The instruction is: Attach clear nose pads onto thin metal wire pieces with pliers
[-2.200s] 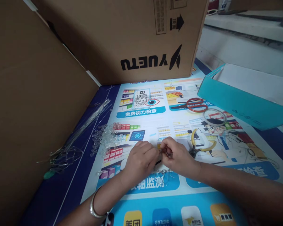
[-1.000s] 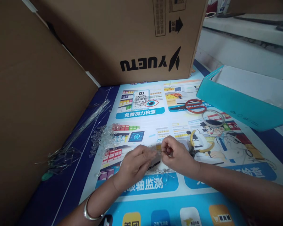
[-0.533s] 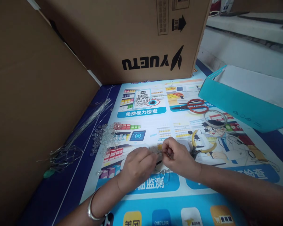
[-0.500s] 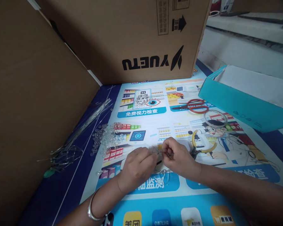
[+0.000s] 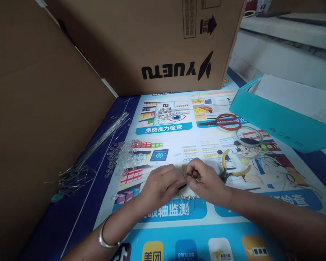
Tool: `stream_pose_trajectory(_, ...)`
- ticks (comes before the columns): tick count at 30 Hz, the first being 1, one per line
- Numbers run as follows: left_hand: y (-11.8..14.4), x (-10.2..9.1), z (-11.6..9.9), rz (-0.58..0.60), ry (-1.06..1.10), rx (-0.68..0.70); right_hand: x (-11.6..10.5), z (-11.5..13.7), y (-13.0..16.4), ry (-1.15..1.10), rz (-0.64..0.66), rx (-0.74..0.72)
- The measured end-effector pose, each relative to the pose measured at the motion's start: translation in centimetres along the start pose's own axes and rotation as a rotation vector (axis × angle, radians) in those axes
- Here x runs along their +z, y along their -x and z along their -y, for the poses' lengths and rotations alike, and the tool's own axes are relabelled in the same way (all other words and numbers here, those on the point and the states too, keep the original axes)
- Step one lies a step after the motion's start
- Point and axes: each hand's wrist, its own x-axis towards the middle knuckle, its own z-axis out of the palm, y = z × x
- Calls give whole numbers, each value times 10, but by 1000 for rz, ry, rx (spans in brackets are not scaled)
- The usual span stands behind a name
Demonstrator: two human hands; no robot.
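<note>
Both hands' grip hides small piece | left hand (image 5: pixel 160 185) | right hand (image 5: pixel 206 181)

Cardboard boxes (image 5: pixel 157 43) left and behind; right open.

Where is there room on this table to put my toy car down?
Bare mat lies between the brown box and the hands, left hand and right hand, and along the near edge below the wrists. It is crowded by the clear beads, wire bundle, scissors and pliers.
</note>
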Motion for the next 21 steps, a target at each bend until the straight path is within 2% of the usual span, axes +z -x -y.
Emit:
stream_pose_trajectory(4,2,-3,5,-31,124,-61,-5,0,-2,-101,58,45)
stream_pose_trajectory(11,4,0,8,-77,118,-97,-7,0,-3,-82,140,33)
stream_pose_trajectory(17,7,5,9,-79,84,-121,-3,-2,-5,191,118,-45)
stream_pose_trajectory(21,5,7,11,-50,48,-185,-4,-5,-6,387,104,-65)
